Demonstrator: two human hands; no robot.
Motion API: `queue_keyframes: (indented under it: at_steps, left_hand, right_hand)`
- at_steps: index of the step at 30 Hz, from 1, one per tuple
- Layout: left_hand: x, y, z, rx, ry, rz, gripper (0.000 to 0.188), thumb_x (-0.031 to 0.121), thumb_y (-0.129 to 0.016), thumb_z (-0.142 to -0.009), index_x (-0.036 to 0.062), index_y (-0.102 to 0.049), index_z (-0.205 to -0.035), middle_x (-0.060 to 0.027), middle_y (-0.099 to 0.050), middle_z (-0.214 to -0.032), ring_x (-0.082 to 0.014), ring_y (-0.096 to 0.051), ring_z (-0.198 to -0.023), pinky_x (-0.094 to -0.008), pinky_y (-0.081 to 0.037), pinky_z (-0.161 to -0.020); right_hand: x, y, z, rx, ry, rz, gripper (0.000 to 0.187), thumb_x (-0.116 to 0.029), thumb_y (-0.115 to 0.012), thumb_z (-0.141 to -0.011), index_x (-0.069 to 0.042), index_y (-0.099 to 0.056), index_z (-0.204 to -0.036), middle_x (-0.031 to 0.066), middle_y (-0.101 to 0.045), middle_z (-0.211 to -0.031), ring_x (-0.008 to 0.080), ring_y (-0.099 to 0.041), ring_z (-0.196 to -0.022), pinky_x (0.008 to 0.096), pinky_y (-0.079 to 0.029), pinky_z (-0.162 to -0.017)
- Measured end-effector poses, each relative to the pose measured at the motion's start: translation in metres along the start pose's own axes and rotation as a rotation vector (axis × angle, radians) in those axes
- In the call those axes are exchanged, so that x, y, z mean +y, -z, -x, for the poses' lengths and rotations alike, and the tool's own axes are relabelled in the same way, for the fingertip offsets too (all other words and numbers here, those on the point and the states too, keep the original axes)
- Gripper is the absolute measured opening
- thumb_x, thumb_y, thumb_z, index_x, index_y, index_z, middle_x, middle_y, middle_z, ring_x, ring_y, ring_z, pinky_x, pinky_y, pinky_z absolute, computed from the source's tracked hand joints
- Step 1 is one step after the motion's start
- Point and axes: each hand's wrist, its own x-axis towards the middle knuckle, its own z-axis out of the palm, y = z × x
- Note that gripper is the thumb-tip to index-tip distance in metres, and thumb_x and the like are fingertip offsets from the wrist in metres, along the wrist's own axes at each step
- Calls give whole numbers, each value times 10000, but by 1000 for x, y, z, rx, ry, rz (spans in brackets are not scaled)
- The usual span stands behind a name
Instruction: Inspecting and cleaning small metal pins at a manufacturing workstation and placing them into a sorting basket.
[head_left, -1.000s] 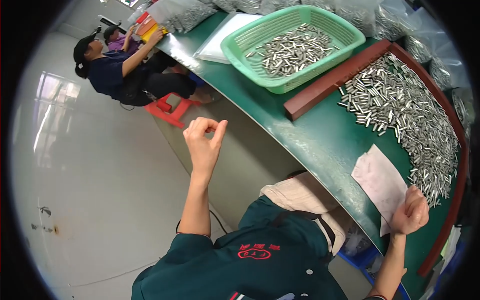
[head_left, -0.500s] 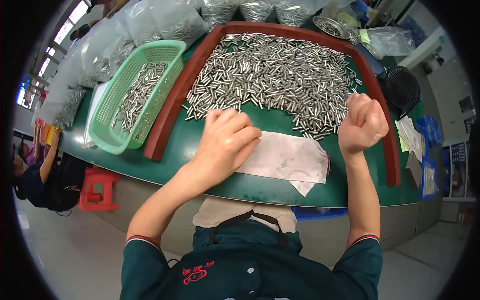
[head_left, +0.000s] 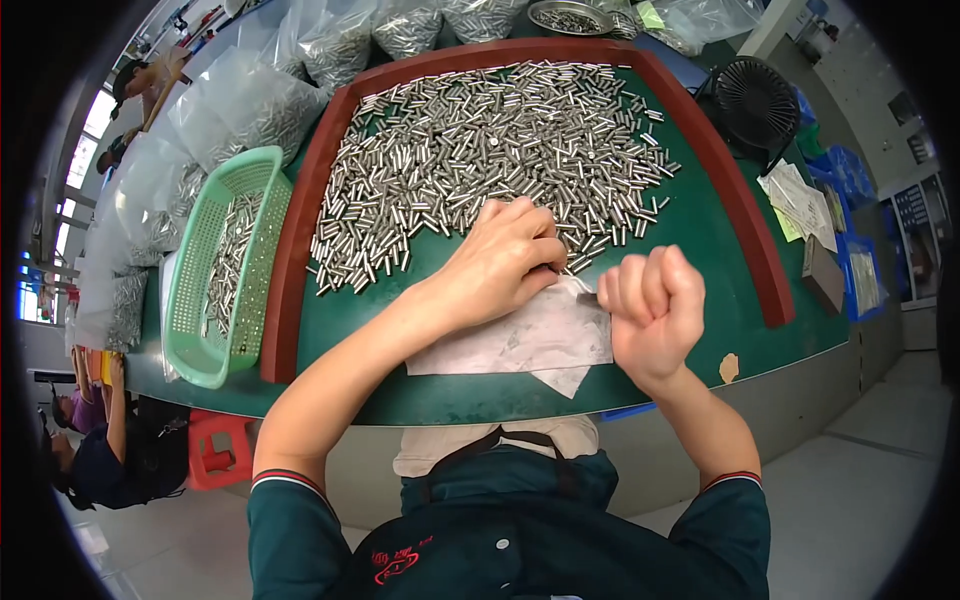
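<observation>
A large pile of short metal pins covers the green tabletop ahead of me. My left hand is closed at the pile's near edge, over the upper part of a stained pale cloth. Its fingertips are curled out of sight, so what they pinch is hidden. Close to its right, my right hand is balled into a fist by the cloth's right end. A small dark tip shows at the left side of that fist; I cannot tell what it belongs to.
A dark red wooden frame borders the pile on three sides. Left of it stands a green plastic basket with more pins. Bags of pins line the back left. A black fan and papers are at right; two people sit far left.
My right hand has come left and down toward the cloth's right end. My left hand has moved right, and the two hands are now much closer together. The whole view has shifted.
</observation>
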Motion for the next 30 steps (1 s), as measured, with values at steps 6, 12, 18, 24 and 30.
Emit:
queue_keyframes:
  at_steps: [6,12,18,24,30]
  left_hand:
    - [2,1,4,-24,72,38,136,125,-657,-684,79,-589,-793,-38,-474,-840,-202,-439,-840,-336,-300,-773]
    - [7,-4,-7,-33,-118,-17,180,117,-620,-717,99,-574,-891,-52,-477,-992,-215,-436,-975,-375,-282,-855]
    - [-4,-6,-17,-140,-271,-206,196,180,-584,-761,125,-542,-944,-71,-450,-1149,-220,-368,-1156,-433,-255,-919]
    - [-33,23,7,-150,-228,-489,229,109,-601,-680,154,-515,-886,-22,-448,-1175,-196,-359,-1183,-449,-232,-955]
    - [-47,36,29,-2,-104,-500,137,129,-593,-736,119,-519,-851,-46,-453,-1150,-204,-388,-1150,-428,-250,-935]
  right_hand:
    - [3,11,35,-56,4,30,397,-122,-355,-877,-79,-273,-490,-3,-278,-428,85,-201,-406,265,-198,-426]
    - [4,12,45,-158,158,158,373,-98,-372,-852,-53,-275,-494,6,-290,-442,90,-220,-411,264,-200,-422]
    - [6,6,45,-159,146,216,374,-94,-374,-858,-37,-268,-504,6,-292,-443,85,-227,-413,263,-191,-411]
    - [7,7,48,-158,173,215,374,-91,-382,-854,-33,-271,-502,5,-300,-442,84,-231,-404,264,-184,-402]
    - [9,-4,44,-224,188,391,381,-112,-362,-861,-78,-254,-497,0,-279,-424,90,-199,-402,272,-209,-427]
